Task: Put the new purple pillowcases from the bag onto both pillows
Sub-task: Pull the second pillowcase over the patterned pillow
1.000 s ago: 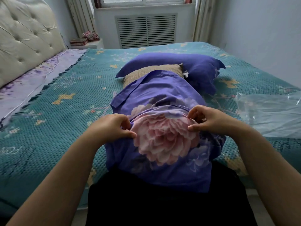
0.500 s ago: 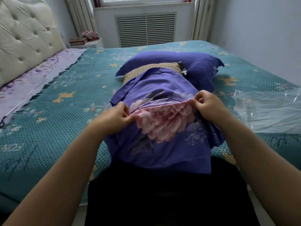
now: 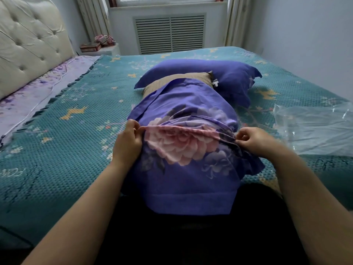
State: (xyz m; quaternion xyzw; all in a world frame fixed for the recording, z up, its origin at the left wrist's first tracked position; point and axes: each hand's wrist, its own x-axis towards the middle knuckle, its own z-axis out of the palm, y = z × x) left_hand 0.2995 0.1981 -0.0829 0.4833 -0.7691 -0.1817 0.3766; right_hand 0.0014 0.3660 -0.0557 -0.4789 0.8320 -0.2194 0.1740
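Note:
A purple pillowcase [image 3: 187, 169] printed with a large pink flower covers most of a tan pillow [image 3: 177, 80], whose far end sticks out uncovered. My left hand [image 3: 128, 140] pinches a bunched fold of the case on its left side. At the right side, my right hand [image 3: 254, 140] pinches the same fold. The near end of the case hangs over the bed edge against my dark clothing. Behind lies a second pillow [image 3: 225, 73] fully inside a purple case.
A clear plastic bag [image 3: 313, 131] lies flat on the teal bedspread [image 3: 57, 150] to the right. A tufted cream headboard [image 3: 28, 44] stands at the left. A small nightstand [image 3: 103, 48] with items sits by the radiator grille under the window.
Both hands have spread apart along the bunched fold, the right one moving out to the pillow's right side. The fold is now stretched wider across the flower.

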